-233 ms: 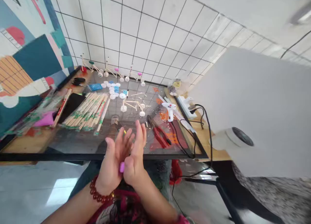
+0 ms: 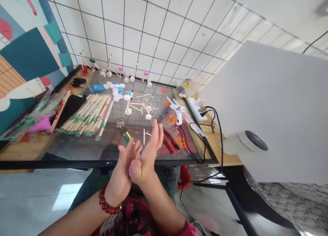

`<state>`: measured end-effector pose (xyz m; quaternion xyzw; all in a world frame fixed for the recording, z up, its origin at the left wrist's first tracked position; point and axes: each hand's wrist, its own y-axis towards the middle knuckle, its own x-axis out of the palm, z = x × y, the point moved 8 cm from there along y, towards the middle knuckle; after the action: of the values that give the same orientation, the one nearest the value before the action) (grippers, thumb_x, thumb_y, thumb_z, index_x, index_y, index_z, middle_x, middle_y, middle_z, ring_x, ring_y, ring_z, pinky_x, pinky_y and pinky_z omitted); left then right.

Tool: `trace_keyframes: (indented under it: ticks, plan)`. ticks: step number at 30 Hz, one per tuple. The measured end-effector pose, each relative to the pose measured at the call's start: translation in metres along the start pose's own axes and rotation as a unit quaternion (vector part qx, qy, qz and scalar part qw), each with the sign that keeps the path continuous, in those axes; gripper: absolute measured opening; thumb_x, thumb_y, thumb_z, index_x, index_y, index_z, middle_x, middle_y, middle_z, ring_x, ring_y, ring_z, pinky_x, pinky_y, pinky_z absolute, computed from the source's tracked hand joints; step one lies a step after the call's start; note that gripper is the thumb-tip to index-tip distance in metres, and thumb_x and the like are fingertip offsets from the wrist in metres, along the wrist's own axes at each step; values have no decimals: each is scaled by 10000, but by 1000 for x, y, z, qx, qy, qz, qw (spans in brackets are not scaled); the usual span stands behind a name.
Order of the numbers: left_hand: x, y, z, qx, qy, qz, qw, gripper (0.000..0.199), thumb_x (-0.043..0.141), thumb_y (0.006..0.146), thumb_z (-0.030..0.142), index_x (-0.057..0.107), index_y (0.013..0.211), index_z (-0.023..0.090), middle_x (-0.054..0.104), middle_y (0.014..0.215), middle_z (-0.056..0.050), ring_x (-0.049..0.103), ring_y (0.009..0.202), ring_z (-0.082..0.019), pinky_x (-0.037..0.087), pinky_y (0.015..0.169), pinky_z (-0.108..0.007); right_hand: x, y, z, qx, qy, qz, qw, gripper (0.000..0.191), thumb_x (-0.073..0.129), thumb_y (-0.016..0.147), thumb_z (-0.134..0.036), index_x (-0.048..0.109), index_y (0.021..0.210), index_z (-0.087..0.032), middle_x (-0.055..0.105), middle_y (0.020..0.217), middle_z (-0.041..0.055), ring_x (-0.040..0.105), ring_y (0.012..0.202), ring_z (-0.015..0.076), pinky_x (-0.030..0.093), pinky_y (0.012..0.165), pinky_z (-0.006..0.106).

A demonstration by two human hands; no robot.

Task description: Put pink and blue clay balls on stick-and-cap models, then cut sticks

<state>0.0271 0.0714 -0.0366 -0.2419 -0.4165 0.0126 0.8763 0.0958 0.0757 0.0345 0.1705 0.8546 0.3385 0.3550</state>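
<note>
A person's two bare hands meet palm to palm in front of the near edge of a dark, glossy table [image 2: 77,150]. A small purple lump [image 2: 129,170] is clamped between the left hand [image 2: 122,176] and the right hand [image 2: 147,159], near the base of the right thumb; only a sliver of it shows. The fingers of both hands are extended, pointing up and away from the body, and a red bead bracelet [image 2: 107,202] circles the left wrist. Beyond the fingertips stands a small stick frame [image 2: 137,107] on white wheels, with thin wood scraps around it. Further back, white discs [image 2: 115,92] lie beside a blue packet [image 2: 97,88], and three similar wheeled frames [image 2: 120,69] stand in a row near the tiled wall. To the left, wrapped chopsticks [image 2: 87,114] are spread side by side. To the right, red-handled pliers [image 2: 170,141], partly hidden behind the right hand, lie nearer than a white glue gun [image 2: 178,111], and a white power strip [image 2: 196,108] sits along the table's right side.
</note>
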Motion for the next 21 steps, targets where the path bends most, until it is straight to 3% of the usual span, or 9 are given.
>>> trace_keyframes:
  ticks: [7, 10, 14, 18, 21]
  plan:
    - [12, -1, 1, 8, 53, -50, 997, 810, 347, 893, 794, 375, 1571, 351, 331, 1680, -10, 244, 1561, -240, 127, 1280, -406, -9, -8, 1, -18, -9, 25, 999, 1037, 112, 895, -818, 26, 1609, -69, 213, 1642, 270, 138, 1550, 469, 128, 1182, 738]
    - [14, -2, -3, -13, 62, -72, 995, 826, 359, 893, 789, 332, 1591, 348, 307, 1689, -18, 243, 1561, -247, 125, 1279, -424, -16, -7, -2, -25, -31, 47, 998, 1121, 267, 849, -863, 3, 1612, -85, 201, 1656, 246, 112, 1555, 488, 133, 1192, 732]
    - [20, -7, 2, 16, 71, -105, 992, 896, 386, 831, 845, 318, 1592, 377, 274, 1701, 9, 198, 1573, -249, 109, 1278, -419, -18, -11, -6, -58, -47, 33, 997, 1074, 285, 874, -818, 26, 1616, -87, 209, 1660, 234, 137, 1555, 487, 93, 1203, 739]
    - [22, -7, -1, 17, 94, -113, 989, 942, 437, 811, 845, 249, 1611, 385, 200, 1722, 17, 171, 1580, -242, 90, 1278, -413, -21, -14, -6, -53, -35, 51, 997, 1099, 383, 862, -804, 9, 1612, -94, 210, 1658, 240, 139, 1549, 503, 171, 1182, 745]
    - [18, -4, -5, -5, 92, -97, 991, 955, 356, 818, 865, 195, 1624, 379, 192, 1725, 4, 179, 1578, -243, 89, 1277, -429, -21, -15, -5, -67, -31, 54, 996, 1055, 401, 872, -782, 28, 1615, -131, 225, 1659, 224, 144, 1548, 505, 168, 1170, 760]
